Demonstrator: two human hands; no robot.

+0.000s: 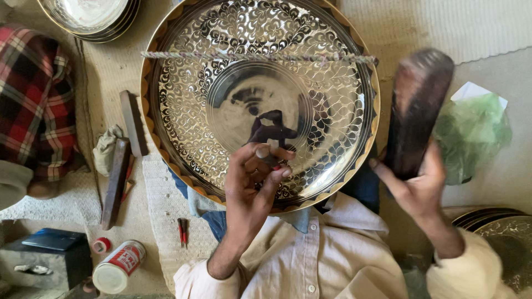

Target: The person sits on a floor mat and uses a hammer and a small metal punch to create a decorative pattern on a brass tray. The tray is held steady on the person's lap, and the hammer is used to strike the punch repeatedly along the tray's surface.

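A large engraved metal plate [183,99] with a gold scalloped rim leans on my lap, a twisted cord [221,56] stretched across its upper part. My left hand [252,185] rests on the plate's lower face, fingers pinched on a small engraving tool whose tip touches the metal. My right hand [415,185] is raised beside the plate's right rim and grips a dark wooden mallet [415,111], which is blurred.
Stacked metal plates [88,16] lie top left, more plates [493,227] bottom right. Wooden bars [124,149], a cloth bundle [105,149], a can [119,266], small red tools [182,231] and a dark box [52,241] lie left. A green bag [471,135] sits right. A plaid cloth [33,99] lies far left.
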